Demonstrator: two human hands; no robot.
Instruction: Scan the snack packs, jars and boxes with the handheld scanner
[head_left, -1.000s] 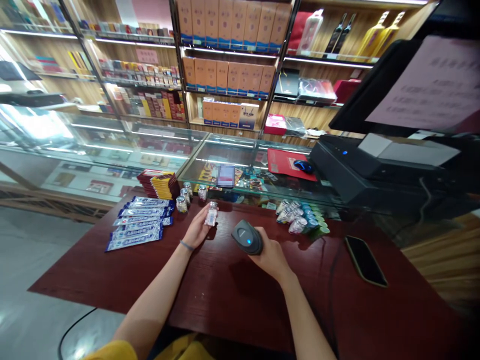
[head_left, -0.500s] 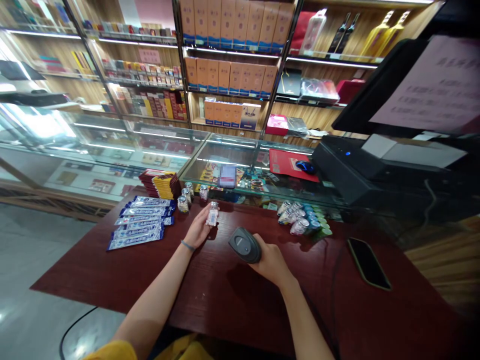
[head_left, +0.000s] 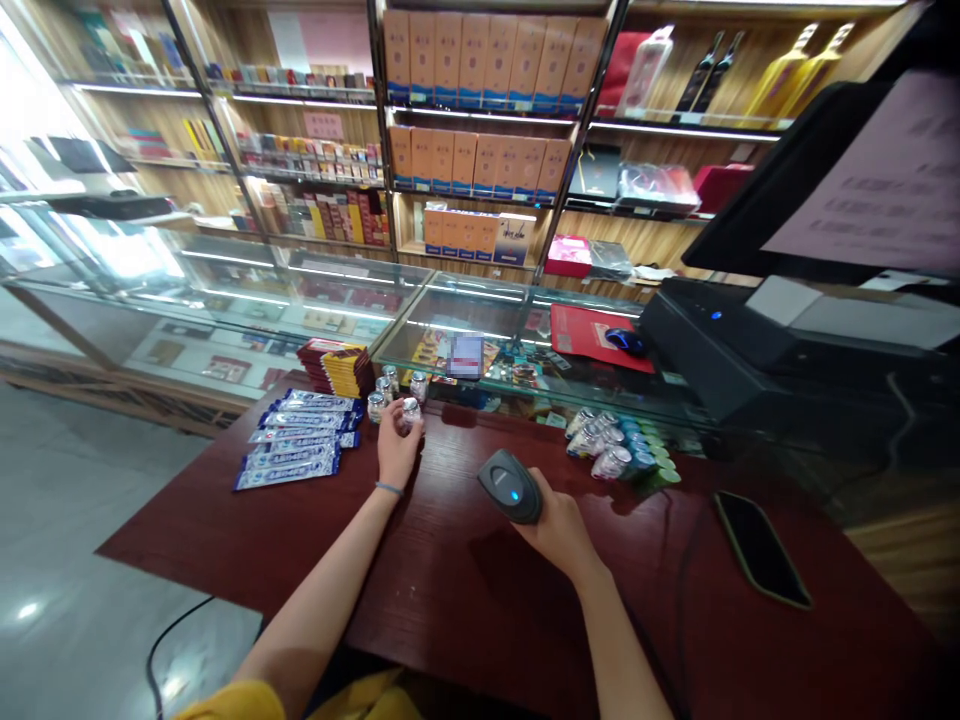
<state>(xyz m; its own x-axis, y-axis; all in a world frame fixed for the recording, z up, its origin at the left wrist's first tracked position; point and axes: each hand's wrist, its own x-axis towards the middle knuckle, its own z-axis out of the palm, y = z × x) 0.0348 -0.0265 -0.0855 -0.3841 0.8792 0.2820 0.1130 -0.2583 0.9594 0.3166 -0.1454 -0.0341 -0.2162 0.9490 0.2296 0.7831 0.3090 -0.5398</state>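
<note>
My left hand (head_left: 397, 448) has its fingers wrapped round a small bottle (head_left: 411, 411) with a silvery cap, upright at the back of the dark red wooden table (head_left: 427, 560). Several similar bottles (head_left: 376, 406) stand just behind and left of it, with one more bottle (head_left: 418, 385) directly behind. In my right hand (head_left: 561, 530) is a dark grey barcode scanner (head_left: 511, 485), held above the table with a blue light showing on top. Whether the held bottle touches the table, I cannot tell.
Blue-and-white sachets (head_left: 296, 440) lie fanned out at the left, near stacked red and yellow packs (head_left: 334, 368). Capped bottles and green-lidded tubes (head_left: 652, 450) stand at the right. A phone (head_left: 761, 550) lies further right. Behind runs a glass display counter (head_left: 480, 290).
My left hand has carried the bottle left, to the group of small bottles. A blue light now shows on the scanner. The whole view has shifted slightly.
</note>
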